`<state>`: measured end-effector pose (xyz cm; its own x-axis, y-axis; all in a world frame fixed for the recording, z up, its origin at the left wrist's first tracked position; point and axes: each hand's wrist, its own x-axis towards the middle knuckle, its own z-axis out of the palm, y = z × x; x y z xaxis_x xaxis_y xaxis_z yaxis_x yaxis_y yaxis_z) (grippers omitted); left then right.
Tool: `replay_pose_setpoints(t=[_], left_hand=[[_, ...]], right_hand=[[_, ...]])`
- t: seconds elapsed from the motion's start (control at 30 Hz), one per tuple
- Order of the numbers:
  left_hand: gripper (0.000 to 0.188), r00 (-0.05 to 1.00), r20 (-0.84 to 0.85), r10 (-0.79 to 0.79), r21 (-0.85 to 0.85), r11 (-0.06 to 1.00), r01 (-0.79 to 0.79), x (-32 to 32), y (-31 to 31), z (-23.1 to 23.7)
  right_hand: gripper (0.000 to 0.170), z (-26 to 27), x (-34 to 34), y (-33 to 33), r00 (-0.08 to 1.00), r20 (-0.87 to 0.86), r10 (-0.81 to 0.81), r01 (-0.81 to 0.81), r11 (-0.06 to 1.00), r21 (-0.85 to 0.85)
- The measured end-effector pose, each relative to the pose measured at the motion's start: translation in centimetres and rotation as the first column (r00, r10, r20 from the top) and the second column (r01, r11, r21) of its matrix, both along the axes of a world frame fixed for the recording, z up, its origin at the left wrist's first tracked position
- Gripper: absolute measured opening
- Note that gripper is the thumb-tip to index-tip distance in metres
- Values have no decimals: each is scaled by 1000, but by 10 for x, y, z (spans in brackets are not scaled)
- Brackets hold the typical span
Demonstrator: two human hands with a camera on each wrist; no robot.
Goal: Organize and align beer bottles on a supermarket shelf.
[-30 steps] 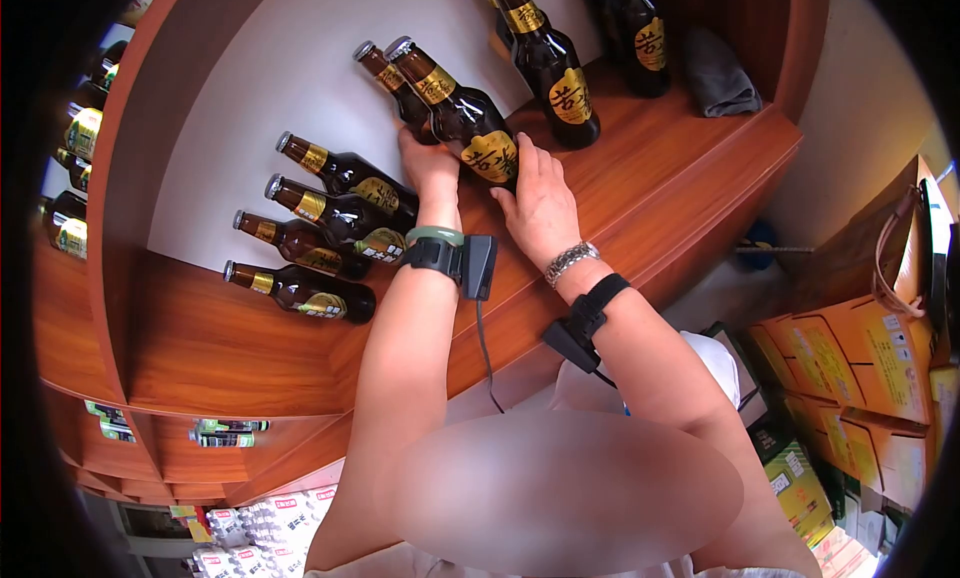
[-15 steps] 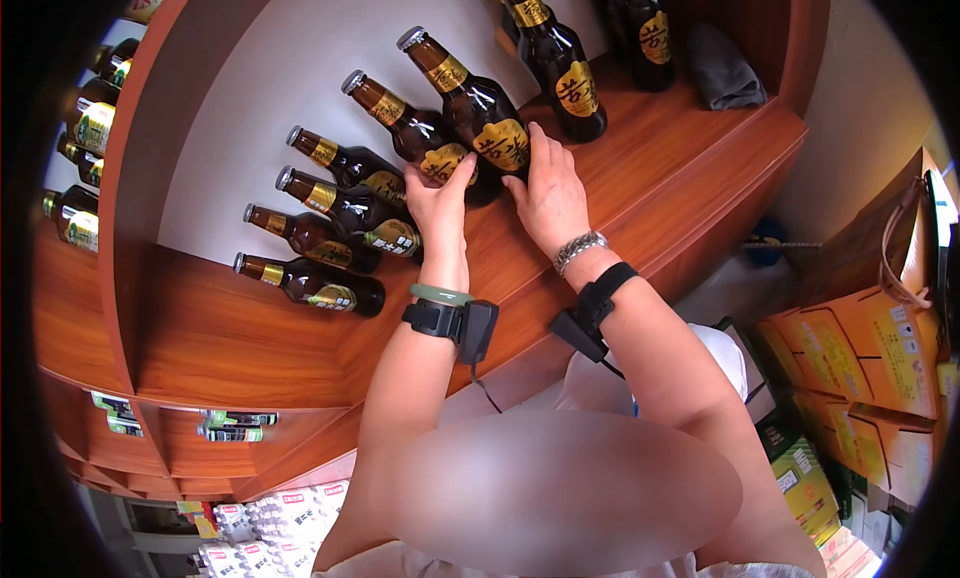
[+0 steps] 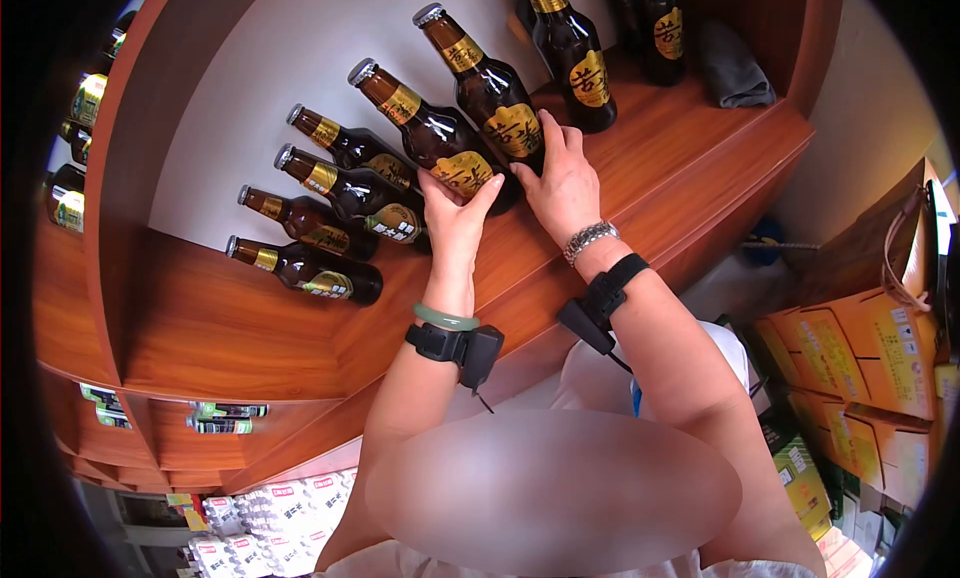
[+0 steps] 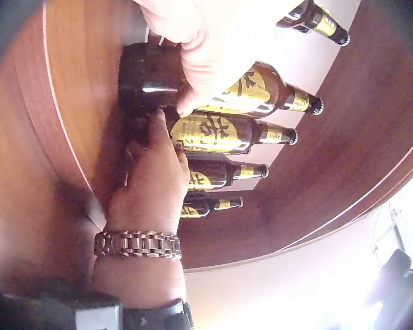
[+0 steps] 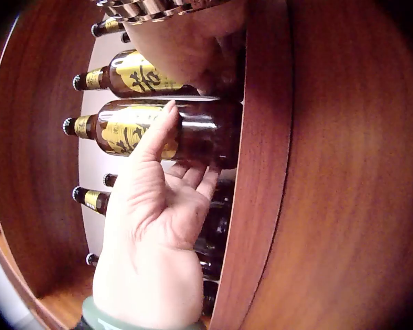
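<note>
Wood shelf [image 3: 680, 158], pale wall [image 3: 250, 73], left grip [image 3: 455, 221] pinching brown bottle [image 3: 437, 136], right grip [image 3: 568, 183] pinching neighbouring bottle [image 3: 494, 95], cartons [image 3: 838, 350] nearby

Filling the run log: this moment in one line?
left hand: grips gold-label bottle | right hand: holds neighbouring bottle | place: wooden shelf
</note>
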<state>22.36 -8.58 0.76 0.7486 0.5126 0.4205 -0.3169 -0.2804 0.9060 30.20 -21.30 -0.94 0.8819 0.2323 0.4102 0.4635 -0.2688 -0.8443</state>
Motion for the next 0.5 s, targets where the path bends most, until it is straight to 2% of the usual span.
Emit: replay_pose_setpoints(t=[0.03, 0.23, 0.33, 0.4, 0.5], left_hand=[[76, 1000, -23, 10, 0, 1000, -10, 0, 1, -2], [61, 998, -4, -65, -80, 995, 65, 1, 6, -9], [71, 992, -107, -72, -89, 994, 62, 2, 12, -11], [69, 989, -125, -80, -99, 993, 68, 2, 13, -12], [62, 991, -104, -86, -123, 990, 73, 2, 8, -10]], right_hand=[[78, -1, 0, 0, 1000, 18, 2, -3, 1000, 13], [76, -5, 3, 1, 995, 70, 78, -83, 993, 83], [74, -5, 4, 3, 985, 54, 161, -166, 981, 102], [74, -7, 7, 4, 972, 39, 233, -236, 965, 113], [72, -11, 9, 5, 965, 129, 229, -237, 970, 49]])
